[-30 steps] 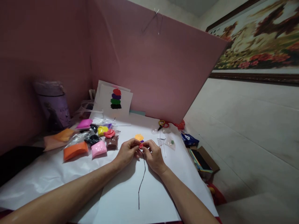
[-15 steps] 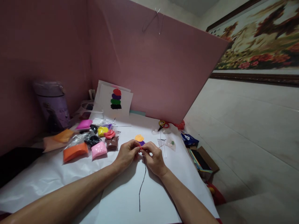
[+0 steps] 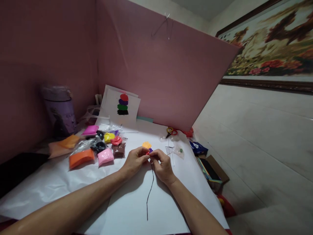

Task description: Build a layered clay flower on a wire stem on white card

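Left hand (image 3: 135,161) and right hand (image 3: 161,166) meet at a red piece (image 3: 148,153)

The red piece sits over the white sheet (image 3: 129,212), small and partly hidden by fingers. Both hands are narrow: the left pinches it between thumb and forefinger from its left, and the right has its fingertips drawn together on its right side. Whether it touches the sheet, I cannot tell.

Just beyond the red piece shows a purple patch (image 3: 150,150), mostly covered, and past that an orange patch (image 3: 146,144). On its near side a dark line (image 3: 147,204) runs down the sheet, bending as it goes.

Left of the red piece lie colored packets, the brown one (image 3: 119,150) nearest, then the pink one (image 3: 105,156) and the orange one (image 3: 81,159). To its right is a clear bag (image 3: 179,152) with a green lump (image 3: 181,150) inside. Beyond it and to the right are scissors (image 3: 170,131) with yellow and red handles.

Farther beyond it, to the left, a card (image 3: 132,111) leans on a pink panel (image 3: 166,71); its four patches are red, purple, green and black from the top down.
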The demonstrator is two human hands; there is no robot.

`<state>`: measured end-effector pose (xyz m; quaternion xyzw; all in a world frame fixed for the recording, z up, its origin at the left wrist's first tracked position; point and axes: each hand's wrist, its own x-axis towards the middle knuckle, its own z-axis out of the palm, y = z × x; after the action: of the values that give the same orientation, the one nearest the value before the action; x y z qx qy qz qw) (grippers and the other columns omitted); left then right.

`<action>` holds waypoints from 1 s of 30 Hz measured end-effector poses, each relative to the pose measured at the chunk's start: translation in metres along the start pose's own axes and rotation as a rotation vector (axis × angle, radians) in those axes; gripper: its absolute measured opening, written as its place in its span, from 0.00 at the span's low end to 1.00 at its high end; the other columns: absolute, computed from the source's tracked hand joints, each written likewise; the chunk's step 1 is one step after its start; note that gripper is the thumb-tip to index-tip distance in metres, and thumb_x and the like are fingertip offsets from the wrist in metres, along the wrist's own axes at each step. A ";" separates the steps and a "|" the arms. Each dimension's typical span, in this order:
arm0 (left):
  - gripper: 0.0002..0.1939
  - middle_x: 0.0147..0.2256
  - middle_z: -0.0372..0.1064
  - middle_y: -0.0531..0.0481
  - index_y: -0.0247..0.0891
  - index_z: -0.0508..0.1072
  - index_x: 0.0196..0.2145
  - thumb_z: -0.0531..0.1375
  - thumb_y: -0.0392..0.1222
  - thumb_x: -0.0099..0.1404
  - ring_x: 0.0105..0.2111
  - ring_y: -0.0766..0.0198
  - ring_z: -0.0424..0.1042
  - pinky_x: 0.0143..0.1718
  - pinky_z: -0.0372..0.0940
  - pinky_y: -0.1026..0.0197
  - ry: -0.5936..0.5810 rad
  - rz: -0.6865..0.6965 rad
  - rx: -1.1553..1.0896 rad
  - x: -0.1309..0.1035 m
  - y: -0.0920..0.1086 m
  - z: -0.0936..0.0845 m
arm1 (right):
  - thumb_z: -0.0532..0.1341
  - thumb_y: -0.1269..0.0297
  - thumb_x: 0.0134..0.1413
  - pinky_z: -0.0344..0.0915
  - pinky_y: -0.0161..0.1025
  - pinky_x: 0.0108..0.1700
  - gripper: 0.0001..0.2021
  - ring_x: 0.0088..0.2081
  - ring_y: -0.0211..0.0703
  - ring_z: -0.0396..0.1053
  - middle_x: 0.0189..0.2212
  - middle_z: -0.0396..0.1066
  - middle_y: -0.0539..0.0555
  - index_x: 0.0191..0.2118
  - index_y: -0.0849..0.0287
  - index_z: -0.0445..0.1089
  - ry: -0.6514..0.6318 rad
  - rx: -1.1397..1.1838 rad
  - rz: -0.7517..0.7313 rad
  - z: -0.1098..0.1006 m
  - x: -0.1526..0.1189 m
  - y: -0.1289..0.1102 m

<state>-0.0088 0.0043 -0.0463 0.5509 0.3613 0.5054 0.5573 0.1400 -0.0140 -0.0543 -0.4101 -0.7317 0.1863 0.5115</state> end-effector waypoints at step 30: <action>0.15 0.19 0.71 0.50 0.33 0.70 0.30 0.67 0.45 0.50 0.17 0.65 0.69 0.21 0.66 0.61 -0.049 -0.073 -0.106 0.002 0.000 0.000 | 0.57 0.75 0.54 0.63 0.35 0.31 0.06 0.33 0.41 0.67 0.31 0.70 0.52 0.34 0.58 0.68 -0.012 -0.135 -0.045 -0.002 0.001 0.001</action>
<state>-0.0087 0.0061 -0.0462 0.5193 0.3402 0.4897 0.6122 0.1419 -0.0127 -0.0531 -0.4261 -0.7547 0.1277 0.4823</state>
